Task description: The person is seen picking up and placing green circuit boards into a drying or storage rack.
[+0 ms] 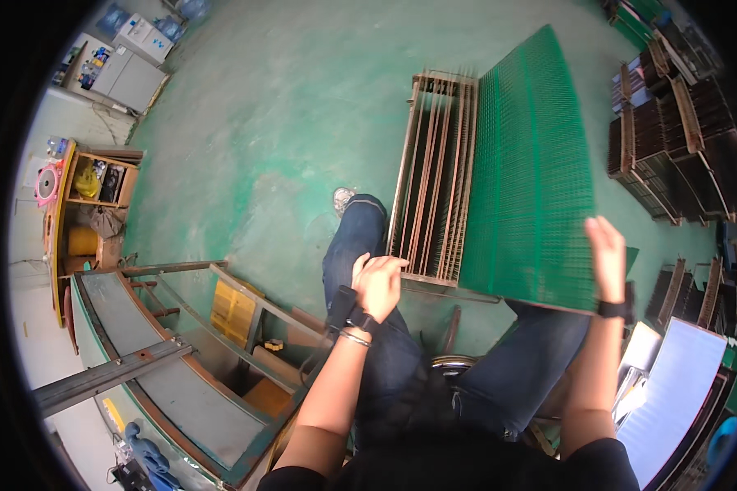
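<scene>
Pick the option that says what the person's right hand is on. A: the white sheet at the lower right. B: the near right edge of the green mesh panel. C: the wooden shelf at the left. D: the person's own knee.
B: the right hand grips the near right edge of the green mesh panel, while the left hand sits at the slotted rack beside it.

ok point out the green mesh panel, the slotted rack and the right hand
green mesh panel (532, 164), head view, middle of its face
slotted rack (434, 180), head view, its thin slats
right hand (608, 250), head view, back of hand
</scene>
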Demonstrator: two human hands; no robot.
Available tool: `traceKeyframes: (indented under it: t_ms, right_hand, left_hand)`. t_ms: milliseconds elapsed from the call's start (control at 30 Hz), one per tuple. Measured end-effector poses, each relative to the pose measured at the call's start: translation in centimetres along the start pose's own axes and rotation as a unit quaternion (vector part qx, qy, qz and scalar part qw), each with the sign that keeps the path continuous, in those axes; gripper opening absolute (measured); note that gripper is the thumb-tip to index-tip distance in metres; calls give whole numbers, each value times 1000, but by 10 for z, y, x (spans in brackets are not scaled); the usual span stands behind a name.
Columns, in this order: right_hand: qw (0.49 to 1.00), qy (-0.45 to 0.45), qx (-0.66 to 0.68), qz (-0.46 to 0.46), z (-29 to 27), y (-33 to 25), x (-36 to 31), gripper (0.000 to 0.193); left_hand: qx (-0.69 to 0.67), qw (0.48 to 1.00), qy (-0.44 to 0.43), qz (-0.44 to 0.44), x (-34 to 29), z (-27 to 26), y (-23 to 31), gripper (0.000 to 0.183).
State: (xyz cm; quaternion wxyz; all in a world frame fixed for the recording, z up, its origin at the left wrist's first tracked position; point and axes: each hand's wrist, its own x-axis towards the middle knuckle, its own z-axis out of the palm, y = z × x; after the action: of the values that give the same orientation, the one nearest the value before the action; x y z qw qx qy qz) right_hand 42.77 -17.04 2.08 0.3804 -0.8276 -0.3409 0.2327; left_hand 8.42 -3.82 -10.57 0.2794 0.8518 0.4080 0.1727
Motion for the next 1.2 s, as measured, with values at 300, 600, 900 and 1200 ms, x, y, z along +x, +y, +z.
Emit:
traceKeyframes:
  t_ms: [300, 600, 900, 1200]
  right_hand:
    - [825, 165, 540, 18, -45, 24, -117, 40]
    - [767, -43, 639, -40, 10, 14, -142, 43]
    - [724, 234, 649, 2, -108, 119, -112, 40]
    - [667, 371, 646, -8, -162, 177, -191, 39]
  left_hand:
    - [-818, 542, -64, -182, -18, -14, 99, 42]
    - [-864, 493, -58, -86, -33, -53, 137, 34]
    - [-811, 574, -55, -96, -52, -81, 95, 36]
    - [-762, 640, -27, -99, -54, -87, 70, 34]
